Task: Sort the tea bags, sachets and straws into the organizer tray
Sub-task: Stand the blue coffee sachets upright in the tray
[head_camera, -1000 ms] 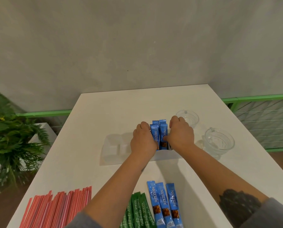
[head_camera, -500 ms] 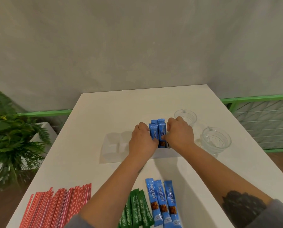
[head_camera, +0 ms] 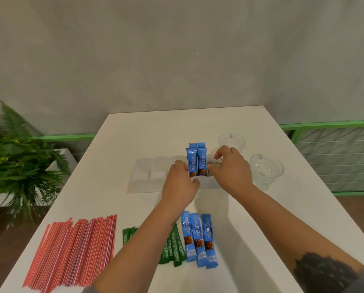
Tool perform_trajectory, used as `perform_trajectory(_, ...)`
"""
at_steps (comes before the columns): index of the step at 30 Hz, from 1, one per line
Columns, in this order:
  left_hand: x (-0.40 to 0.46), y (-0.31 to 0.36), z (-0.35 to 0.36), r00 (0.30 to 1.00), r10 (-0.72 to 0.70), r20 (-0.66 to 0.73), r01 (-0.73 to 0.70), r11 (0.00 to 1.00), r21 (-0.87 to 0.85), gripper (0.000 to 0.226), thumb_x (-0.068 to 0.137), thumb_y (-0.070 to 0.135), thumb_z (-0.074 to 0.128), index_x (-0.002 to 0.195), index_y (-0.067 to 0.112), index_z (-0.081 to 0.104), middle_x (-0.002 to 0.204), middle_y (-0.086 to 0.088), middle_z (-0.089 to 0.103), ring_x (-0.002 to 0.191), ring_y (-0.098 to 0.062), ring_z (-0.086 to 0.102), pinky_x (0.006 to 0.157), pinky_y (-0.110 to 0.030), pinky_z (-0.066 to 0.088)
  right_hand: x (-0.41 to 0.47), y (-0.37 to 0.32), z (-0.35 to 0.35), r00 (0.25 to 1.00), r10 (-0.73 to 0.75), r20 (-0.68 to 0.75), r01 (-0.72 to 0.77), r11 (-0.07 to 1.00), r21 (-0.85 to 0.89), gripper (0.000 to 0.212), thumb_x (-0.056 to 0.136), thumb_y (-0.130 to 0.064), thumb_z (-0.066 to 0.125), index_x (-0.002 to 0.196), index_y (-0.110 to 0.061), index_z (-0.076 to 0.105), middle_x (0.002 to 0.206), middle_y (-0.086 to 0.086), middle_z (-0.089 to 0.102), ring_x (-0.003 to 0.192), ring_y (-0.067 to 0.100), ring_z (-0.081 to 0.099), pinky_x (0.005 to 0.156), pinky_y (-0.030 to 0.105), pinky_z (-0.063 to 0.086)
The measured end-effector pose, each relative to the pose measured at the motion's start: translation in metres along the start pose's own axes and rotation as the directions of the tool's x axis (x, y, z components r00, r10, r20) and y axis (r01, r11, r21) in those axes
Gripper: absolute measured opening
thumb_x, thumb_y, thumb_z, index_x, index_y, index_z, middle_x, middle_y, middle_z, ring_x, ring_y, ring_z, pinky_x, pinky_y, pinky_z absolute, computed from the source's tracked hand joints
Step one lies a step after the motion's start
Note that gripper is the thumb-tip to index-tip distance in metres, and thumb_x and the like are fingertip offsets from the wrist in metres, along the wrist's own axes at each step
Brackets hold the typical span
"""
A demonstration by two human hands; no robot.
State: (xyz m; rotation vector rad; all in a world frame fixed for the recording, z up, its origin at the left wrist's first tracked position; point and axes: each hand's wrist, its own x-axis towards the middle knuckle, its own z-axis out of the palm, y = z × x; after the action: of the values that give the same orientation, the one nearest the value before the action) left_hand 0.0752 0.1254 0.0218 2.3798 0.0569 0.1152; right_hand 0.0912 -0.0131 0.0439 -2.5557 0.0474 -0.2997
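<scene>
A white organizer tray (head_camera: 144, 178) sits mid-table. Several blue Nescafe sachets (head_camera: 197, 162) stand upright in its right compartment. My left hand (head_camera: 180, 185) is loosely curled at the tray's front, fingertips by the left edge of the standing sachets, holding nothing. My right hand (head_camera: 231, 169) hovers just right of them with fingers apart and empty. Three more blue sachets (head_camera: 199, 240) lie flat near me. Green sachets (head_camera: 174, 249) lie beside them, partly hidden by my left forearm. A fan of red straws (head_camera: 75, 250) lies at the near left.
Two clear glass cups stand right of the tray, one at the back (head_camera: 231, 142) and one nearer (head_camera: 265, 171), close to my right hand. A potted fern (head_camera: 13, 166) stands off the table's left edge. A green railing (head_camera: 325, 125) runs behind on the right.
Both hands have let go of the standing blue sachets. The right hand has drawn off to the right and the left hand has slid toward the tray's front.
</scene>
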Motion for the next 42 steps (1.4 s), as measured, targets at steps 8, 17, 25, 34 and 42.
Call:
perform_trajectory(8,-0.039,-0.004,0.003,0.961,-0.174,0.213,0.135,0.973,0.185,0.032,0.079,0.021,0.069,0.104,0.007,0.053,0.104,-0.011,0.063,0.094,-0.027,0.061,0.071,-0.03,0.045,-0.029,0.013,-0.008,0.999,-0.02,0.027,0.019,0.999,0.029,0.025,0.083,-0.028,0.06,0.105,-0.017,0.053,0.101,0.002,0.056,0.087,0.024,0.056,0.074,0.036,0.044)
perform_trajectory(17,-0.072,0.0,0.017,0.9,-0.326,0.29,0.17,0.874,0.454,0.05,0.072,0.028,0.077,0.11,0.009,0.052,0.112,-0.007,0.059,0.103,-0.023,0.058,0.071,-0.027,0.042,-0.05,0.023,-0.013,0.996,-0.06,0.073,0.056,0.997,0.051,0.026,0.085,-0.029,0.06,0.106,-0.017,0.053,0.1,0.001,0.056,0.084,0.022,0.056,0.073,0.034,0.043)
perform_trajectory(25,-0.079,0.007,0.025,0.907,-0.338,0.251,0.239,0.905,0.353,0.055,0.07,0.019,0.078,0.113,0.007,0.046,0.111,-0.01,0.057,0.102,-0.025,0.057,0.069,-0.029,0.042,-0.057,0.034,-0.015,0.993,-0.059,0.098,0.053,0.996,0.065,0.024,0.084,-0.029,0.061,0.104,-0.018,0.052,0.088,-0.003,0.052,0.079,0.019,0.054,0.067,0.03,0.039)
perform_trajectory(34,-0.075,0.007,0.01,0.914,-0.338,0.224,0.321,0.941,0.107,0.044,0.07,0.018,0.077,0.104,0.011,0.049,0.102,-0.011,0.063,0.092,-0.027,0.066,0.078,-0.037,0.055,-0.066,0.033,-0.007,0.909,0.087,0.407,-0.026,0.988,-0.152,0.027,0.084,-0.042,0.057,0.092,-0.017,0.06,0.093,0.0,0.065,0.091,0.022,0.062,0.07,0.03,0.046)
perform_trajectory(42,-0.071,0.0,-0.009,0.934,-0.309,0.177,0.29,0.949,0.127,0.036,0.073,0.02,0.073,0.104,0.015,0.057,0.102,-0.007,0.068,0.092,-0.024,0.066,0.077,-0.03,0.052,-0.089,0.014,0.021,0.794,0.181,0.58,0.039,0.937,-0.346,0.062,0.073,-0.044,0.075,0.119,-0.012,0.048,0.118,0.005,0.058,0.108,0.023,0.057,0.073,0.028,0.042)
